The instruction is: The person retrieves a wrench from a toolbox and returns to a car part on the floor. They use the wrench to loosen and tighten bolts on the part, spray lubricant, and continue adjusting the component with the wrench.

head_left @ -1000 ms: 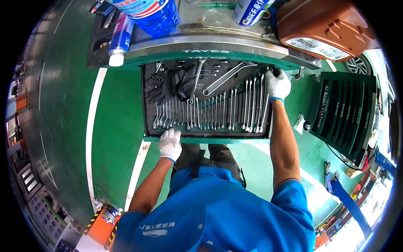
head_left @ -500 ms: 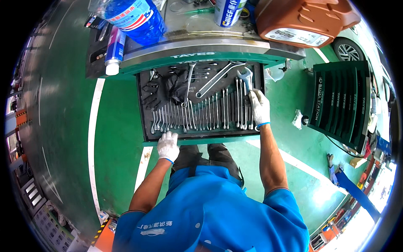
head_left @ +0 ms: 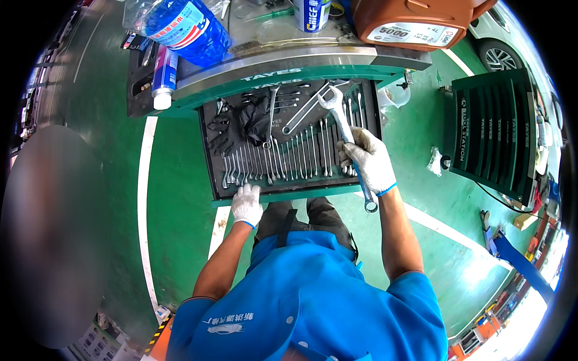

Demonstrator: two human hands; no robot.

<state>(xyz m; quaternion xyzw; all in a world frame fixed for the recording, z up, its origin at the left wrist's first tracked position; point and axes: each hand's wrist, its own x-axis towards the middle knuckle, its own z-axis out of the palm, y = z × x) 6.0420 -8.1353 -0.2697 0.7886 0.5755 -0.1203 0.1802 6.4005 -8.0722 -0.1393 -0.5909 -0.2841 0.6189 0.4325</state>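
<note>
Your right grip (head_left: 371, 159) wraps the large wrench (head_left: 343, 120) mid-shaft, over the right side of the open drawer (head_left: 295, 196); it's likely heavy, rigid and slick, best balanced there. Your left grip (head_left: 247, 205) rests at the drawer's front edge; I can't tell whether it's clenched.

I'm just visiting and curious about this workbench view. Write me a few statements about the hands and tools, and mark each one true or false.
1. The right hand holds a wrench. True.
2. The left hand holds one too. False: the left hand rests at the front edge of the drawer.
3. The wrench's ring end shows over the tools. False: the open end does; the ring end shows past the front edge.
4. Black gloves lie in the drawer. True.
5. The blue bottle stands left of the brown jug. True.
</note>
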